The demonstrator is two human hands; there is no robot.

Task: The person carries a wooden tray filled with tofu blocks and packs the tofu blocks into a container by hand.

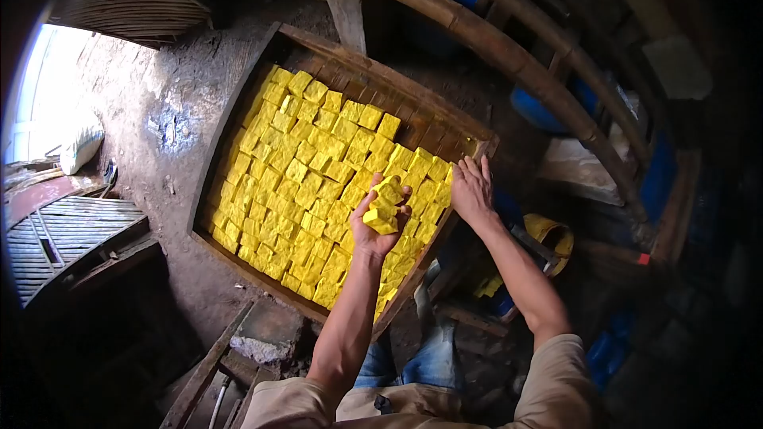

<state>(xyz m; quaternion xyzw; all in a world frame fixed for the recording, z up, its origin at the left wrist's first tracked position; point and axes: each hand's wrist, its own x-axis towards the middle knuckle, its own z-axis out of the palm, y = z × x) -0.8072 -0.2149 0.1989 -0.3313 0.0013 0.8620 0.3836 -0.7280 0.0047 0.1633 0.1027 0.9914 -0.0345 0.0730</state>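
Yellow tofu-like blocks point(306, 171) lie packed in close rows in a wooden-framed tray point(381, 63). Over the tray's right part, my left hand point(378, 226) is palm up, its fingers curled around a few yellow blocks point(383, 210). My right hand point(474, 191) is at the tray's right edge, back upward, with its fingers stretched out. It is beside the outermost blocks of the row; whether its hidden thumb grips one I cannot tell.
The tray's slatted base shows along its far side. Curved bamboo rails point(477, 28) run across the back right. A yellow bucket point(554, 242) stands to the right, below my forearm. A slatted bamboo rack point(71, 234) is at the left, with a white sack point(82, 143) behind it.
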